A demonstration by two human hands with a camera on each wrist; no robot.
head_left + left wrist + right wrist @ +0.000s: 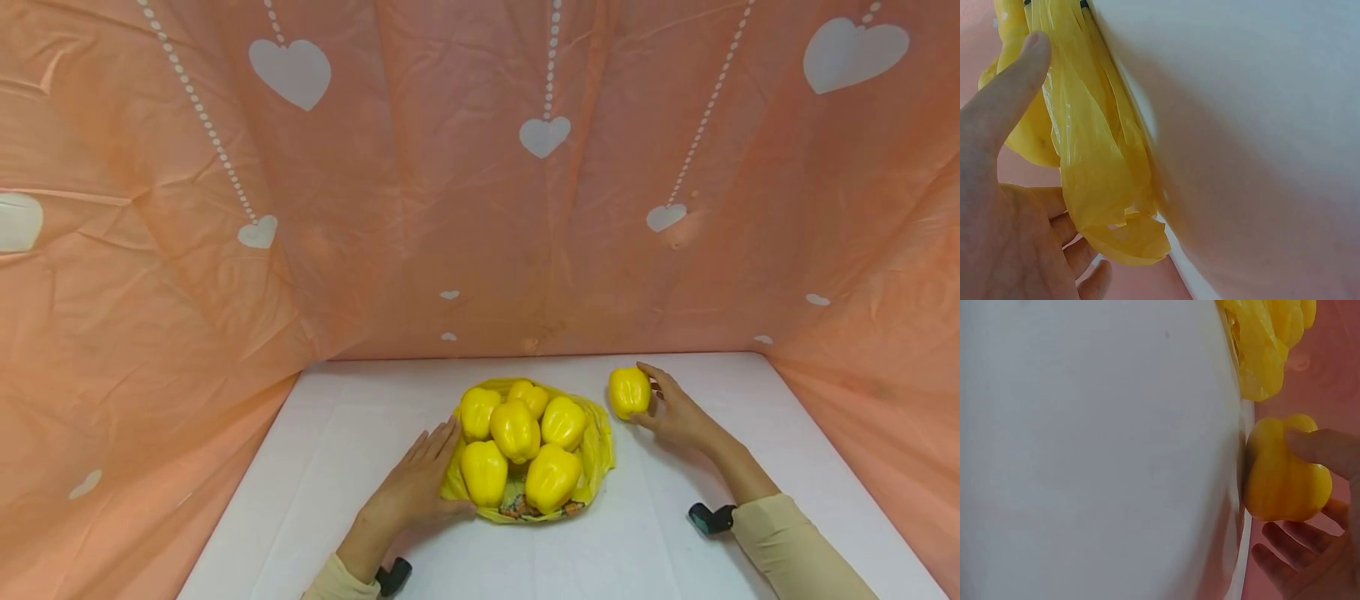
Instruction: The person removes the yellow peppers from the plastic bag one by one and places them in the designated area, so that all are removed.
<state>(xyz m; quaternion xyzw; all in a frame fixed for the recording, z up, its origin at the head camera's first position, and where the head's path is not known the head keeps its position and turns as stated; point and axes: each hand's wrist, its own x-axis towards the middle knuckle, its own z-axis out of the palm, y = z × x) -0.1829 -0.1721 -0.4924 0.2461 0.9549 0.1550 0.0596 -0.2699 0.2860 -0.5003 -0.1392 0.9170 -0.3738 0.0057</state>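
Plain beige cloth, that left sleeve (341, 582), and the right sleeve (798, 546) matches it, with a stubby black left wrist camera (395, 576) and a right wrist camera (711, 518) (I catch a dark teal tint on that one) worn between the cuffs and the bare left hand (422, 477) and right hand (678, 417)

Legible text, brands, numbers: none in any view. Yellow plastic bag (602, 442): dark-and-orange patch (517, 505) near its front rim, too small to identify as lettering. Orange backdrop sheet (480, 233): white heart symbols (289, 73), several below dotted lines (553, 50).
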